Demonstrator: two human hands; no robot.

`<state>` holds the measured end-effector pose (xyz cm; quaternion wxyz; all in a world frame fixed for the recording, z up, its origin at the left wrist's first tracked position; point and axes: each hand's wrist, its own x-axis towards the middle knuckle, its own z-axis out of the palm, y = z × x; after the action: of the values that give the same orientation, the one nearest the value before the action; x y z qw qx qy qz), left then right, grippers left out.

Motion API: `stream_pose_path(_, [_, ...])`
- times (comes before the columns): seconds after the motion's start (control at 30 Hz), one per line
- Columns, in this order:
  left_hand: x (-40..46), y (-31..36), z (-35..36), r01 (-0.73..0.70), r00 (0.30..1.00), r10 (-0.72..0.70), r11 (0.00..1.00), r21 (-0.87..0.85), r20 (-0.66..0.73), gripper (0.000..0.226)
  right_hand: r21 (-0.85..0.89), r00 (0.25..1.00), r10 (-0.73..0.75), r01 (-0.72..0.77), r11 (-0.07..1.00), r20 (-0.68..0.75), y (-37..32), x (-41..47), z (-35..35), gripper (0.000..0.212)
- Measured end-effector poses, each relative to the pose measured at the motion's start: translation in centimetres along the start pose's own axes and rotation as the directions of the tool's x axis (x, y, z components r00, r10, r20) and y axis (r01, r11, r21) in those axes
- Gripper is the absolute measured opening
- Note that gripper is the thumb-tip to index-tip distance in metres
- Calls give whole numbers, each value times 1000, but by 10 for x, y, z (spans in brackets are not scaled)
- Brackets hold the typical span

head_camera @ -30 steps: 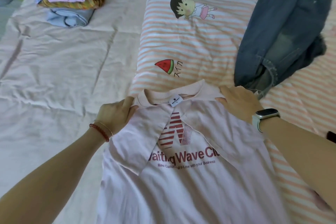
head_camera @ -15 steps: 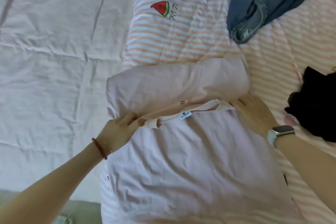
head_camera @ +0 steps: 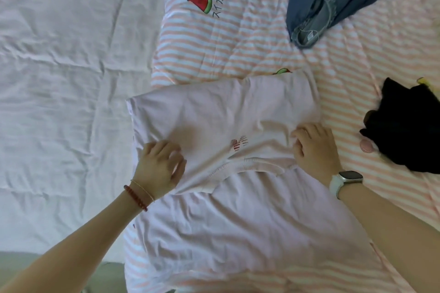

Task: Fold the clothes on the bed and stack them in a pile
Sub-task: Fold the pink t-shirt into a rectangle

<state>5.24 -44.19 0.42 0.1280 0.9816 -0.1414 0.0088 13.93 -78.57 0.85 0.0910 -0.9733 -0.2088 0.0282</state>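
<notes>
A pale pink T-shirt point(head_camera: 221, 112) lies on the striped quilt point(head_camera: 238, 43), its collar half folded down toward me over its lower half. My left hand point(head_camera: 159, 164) grips the folded layer at its left edge, fingers curled into the cloth. My right hand point(head_camera: 314, 145) grips the folded layer's right edge near the collar rim. A bit of the red print shows through the fabric between my hands. The pile of folded clothes is out of view.
Blue jeans point(head_camera: 333, 0) lie crumpled at the top right of the quilt. A black garment point(head_camera: 409, 126) sits at the right edge, beside a small pink round thing point(head_camera: 367, 147). A wrinkled white sheet point(head_camera: 66, 78) covers the bed's left side; the bed's near edge shows bottom left.
Both hands pulled the shirt's collar end over and down toward me, folding the shirt in half and hiding the print. My view tilted down, so the folded pile left the frame.
</notes>
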Motion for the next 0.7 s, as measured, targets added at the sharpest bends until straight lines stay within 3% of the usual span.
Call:
stream_pose_path(0.1, [41,-10,6,294,956,-292,950,102,-34,34,-25,997,78,-78,997,7,-12,40,4,42])
stream_pose_path(0.2, [76,-27,15,483,864,-488,873,65,125,50,-104,979,93,-74,992,184,-11,78,13,48])
stream_pose_path(0.33, [98,-47,39,538,818,-528,843,25,228,58,-184,944,109,-52,982,312,2,112,34,54])
stream_pose_path(0.47, [95,-65,53,579,765,-590,805,127,258,58,-242,881,222,-127,962,417,35,117,57,54])
stream_pose_path(0.6, [100,-85,51,669,674,-655,738,94,343,62,-273,894,221,-117,955,390,41,119,64,54])
stream_pose_path(0.7, [106,-105,42,631,682,-623,766,121,384,69,-274,920,215,-125,954,327,43,135,60,52])
